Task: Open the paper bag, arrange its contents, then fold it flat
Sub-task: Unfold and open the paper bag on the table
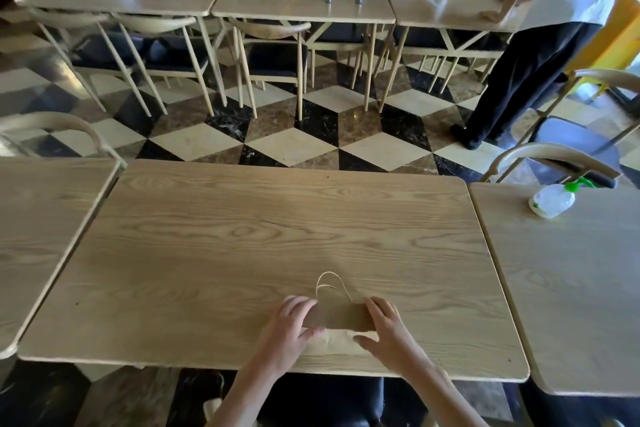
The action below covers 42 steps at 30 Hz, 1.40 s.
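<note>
From the head camera: the paper bag lies flat at the table's 6 o'clock edge, handles toward 12. Your left hand pinches its 9 o'clock end. Your right hand presses spread fingers on its 3 o'clock end.

Checkered marble floor; wooden tables; dark-cushioned chairs.

no legible txt, bottle label too blurry
</note>
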Available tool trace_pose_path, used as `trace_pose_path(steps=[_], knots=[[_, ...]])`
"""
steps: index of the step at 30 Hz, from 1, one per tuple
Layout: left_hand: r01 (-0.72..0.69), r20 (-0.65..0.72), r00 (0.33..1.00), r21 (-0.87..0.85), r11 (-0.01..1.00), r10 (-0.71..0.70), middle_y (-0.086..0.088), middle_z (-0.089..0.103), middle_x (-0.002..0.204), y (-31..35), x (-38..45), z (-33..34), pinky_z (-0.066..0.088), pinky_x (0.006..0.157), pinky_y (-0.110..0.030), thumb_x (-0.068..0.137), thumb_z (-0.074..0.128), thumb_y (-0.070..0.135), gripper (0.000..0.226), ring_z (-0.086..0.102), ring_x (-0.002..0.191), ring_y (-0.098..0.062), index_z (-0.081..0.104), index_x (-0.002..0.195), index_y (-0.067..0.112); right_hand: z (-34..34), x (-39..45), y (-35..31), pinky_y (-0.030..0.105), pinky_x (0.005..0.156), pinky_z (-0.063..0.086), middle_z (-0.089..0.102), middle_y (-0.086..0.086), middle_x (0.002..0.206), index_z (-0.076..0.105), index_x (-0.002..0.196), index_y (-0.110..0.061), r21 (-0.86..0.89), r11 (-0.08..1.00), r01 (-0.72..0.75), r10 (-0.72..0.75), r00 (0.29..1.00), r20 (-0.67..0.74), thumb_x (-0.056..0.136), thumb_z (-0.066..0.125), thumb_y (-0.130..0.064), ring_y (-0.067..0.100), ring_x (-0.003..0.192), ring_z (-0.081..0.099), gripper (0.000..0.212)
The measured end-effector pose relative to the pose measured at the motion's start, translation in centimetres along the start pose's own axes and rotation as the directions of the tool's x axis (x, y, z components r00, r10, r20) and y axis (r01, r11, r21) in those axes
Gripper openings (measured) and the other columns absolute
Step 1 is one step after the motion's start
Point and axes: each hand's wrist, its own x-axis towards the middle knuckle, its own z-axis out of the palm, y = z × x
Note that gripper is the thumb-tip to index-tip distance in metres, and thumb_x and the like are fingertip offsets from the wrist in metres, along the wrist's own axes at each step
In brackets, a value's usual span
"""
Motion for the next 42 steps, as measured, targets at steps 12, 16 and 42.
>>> trace_pose_path(steps=[12,16,42], knots=[[0.000,-0.075,0.997,0.024,1.000,0.002,0.001,0.036,0.130,2.5,-0.9,-0.5,0.041,0.093,-0.019,0.072,0.077,0.038,0.069,0.043,0.113,-0.009,0.045,0.131,0.026,-2.7,-0.1,-1.5,0.034,0.094,0.042,0.054,-0.007,0.111,0.061,0.119,-0.022,-0.001,0.998,0.058,-0.057,0.976,-0.212,0.070,0.082,-0.027,0.017,0.108,0.046,0.054],[0.053,-0.143,0.988,-0.049,0.997,-0.059,-0.005,0.033,0.127,3.3,-0.8,-0.9,0.042,0.090,-0.026,0.078,0.074,0.041,0.046,0.041,0.109,-0.015,0.055,0.115,0.023,-2.9,-0.6,-1.9,0.032,0.086,0.038,0.060,-0.016,0.102,0.062,0.103,-0.027,-0.074,0.994,0.079,-0.094,0.968,-0.232,0.073,0.079,-0.031,0.011,0.104,0.052,0.035],[0.344,0.232,0.913,-0.001,0.939,-0.334,-0.003,0.076,0.088,4.3,2.2,-5.9,0.054,0.078,-0.029,0.078,0.069,0.004,0.017,0.067,0.082,-0.014,0.078,0.086,0.016,-5.2,-4.2,-1.5,0.011,0.071,0.047,0.066,-0.020,0.081,0.073,0.075,-0.026,0.134,0.987,0.089,-0.050,0.962,-0.268,0.081,0.071,-0.047,-0.003,0.079,0.063,0.022]])
